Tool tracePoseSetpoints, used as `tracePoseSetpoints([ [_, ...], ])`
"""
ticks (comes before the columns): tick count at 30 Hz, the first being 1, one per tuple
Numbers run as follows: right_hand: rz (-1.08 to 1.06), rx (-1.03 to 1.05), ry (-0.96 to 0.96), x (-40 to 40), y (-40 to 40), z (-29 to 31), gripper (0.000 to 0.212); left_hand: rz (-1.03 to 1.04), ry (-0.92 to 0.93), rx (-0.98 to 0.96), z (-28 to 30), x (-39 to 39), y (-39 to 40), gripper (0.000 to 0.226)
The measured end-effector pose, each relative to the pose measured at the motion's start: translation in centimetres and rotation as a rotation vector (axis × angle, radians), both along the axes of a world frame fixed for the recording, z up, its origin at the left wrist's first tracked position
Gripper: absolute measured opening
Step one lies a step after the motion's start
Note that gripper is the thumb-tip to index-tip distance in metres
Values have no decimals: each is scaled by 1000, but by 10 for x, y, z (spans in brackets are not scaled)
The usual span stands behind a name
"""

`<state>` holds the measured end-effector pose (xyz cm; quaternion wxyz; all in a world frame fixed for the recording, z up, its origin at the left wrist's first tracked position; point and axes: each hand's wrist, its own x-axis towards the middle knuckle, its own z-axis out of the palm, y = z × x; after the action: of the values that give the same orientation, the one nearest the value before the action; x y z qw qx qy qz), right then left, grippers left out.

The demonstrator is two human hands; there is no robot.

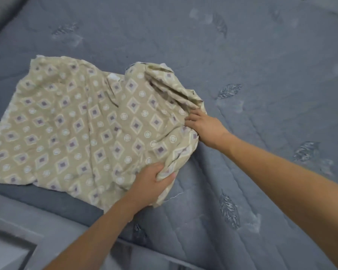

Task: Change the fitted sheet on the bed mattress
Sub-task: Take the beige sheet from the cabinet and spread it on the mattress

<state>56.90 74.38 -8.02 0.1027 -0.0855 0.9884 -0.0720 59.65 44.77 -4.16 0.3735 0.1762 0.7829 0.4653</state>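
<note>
A beige fitted sheet (82,129) with a diamond-and-circle print lies partly folded and bunched on the bare blue-grey quilted mattress (242,65). My left hand (152,184) grips the sheet's near right corner, thumb over a fold of cloth. My right hand (205,127) holds the bunched right edge of the sheet farther up, fingers tucked into the gathers. The sheet's left part lies flat toward the mattress's left side.
The mattress has embroidered leaf motifs and stretches far to the right and back. Its near edge (70,207) runs along the lower left, with a grey bed frame (18,221) below it. A pale wall or headboard shows at the top left.
</note>
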Motion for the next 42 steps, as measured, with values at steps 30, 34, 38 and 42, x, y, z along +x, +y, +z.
tracePoseSetpoints([
  [30,-421,21,-234,182,131,-39,36,-348,319,-425,-64,90,176,32],
  [34,-394,-38,-171,120,56,-43,33,-313,425,-525,-78,22,102,39],
  [38,-279,-143,-124,36,-34,-65,31,-253,563,-591,-93,-52,12,44],
  [42,-145,-159,-93,-48,-140,-87,37,-84,545,-673,-106,-130,-93,55],
])
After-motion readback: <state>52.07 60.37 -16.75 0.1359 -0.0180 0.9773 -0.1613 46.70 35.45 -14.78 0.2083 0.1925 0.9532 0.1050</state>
